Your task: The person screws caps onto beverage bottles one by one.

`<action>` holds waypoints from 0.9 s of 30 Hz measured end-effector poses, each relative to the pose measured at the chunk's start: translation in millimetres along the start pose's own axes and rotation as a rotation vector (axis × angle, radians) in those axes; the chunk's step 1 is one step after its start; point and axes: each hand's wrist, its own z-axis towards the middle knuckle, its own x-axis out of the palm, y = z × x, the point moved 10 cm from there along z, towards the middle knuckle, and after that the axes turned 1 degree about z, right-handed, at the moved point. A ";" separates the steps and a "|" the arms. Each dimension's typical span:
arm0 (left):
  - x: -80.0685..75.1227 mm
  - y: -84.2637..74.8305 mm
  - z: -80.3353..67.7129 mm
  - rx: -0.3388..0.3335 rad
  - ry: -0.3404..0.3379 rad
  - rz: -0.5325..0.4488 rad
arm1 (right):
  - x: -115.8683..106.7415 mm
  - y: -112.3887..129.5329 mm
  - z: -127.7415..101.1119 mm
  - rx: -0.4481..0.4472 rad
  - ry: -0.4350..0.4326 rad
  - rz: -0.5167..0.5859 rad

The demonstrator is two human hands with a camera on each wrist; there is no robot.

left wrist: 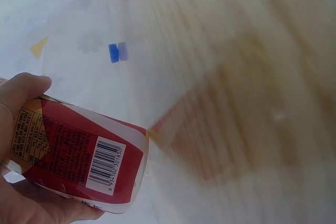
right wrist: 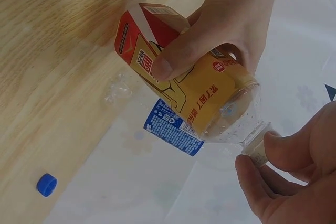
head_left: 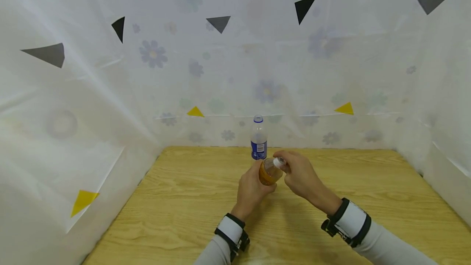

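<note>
My left hand (head_left: pixel 251 189) grips a drink bottle (head_left: pixel 270 171) with a red and yellow label around its body. The bottle is tilted, its neck toward my right hand (head_left: pixel 301 175). Thumb and fingers of the right hand pinch the white cap (right wrist: pixel 256 150), which sits at the mouth of the neck. In the left wrist view, the bottle's base and its barcode (left wrist: pixel 106 163) face the camera. Just behind the hands stands a clear bottle (head_left: pixel 259 149) with a blue label and no cap on it, its lower part hidden.
A blue bottle cap (right wrist: pixel 46 184) lies on the wooden table (head_left: pixel 184 199), also seen in the left wrist view. White flowered sheeting (head_left: pixel 228 72) walls in the back and both sides, with black, grey and yellow triangles on it.
</note>
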 end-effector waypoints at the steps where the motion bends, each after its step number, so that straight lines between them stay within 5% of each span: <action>1: 0.0 -0.2 0.1 0.001 0.000 -0.002 | 0.0 0.2 -0.1 -0.002 -0.001 -0.001; 27: 1.9 -0.1 0.3 -0.011 0.027 0.001 | -4.2 -4.1 3.7 0.006 -0.043 -0.054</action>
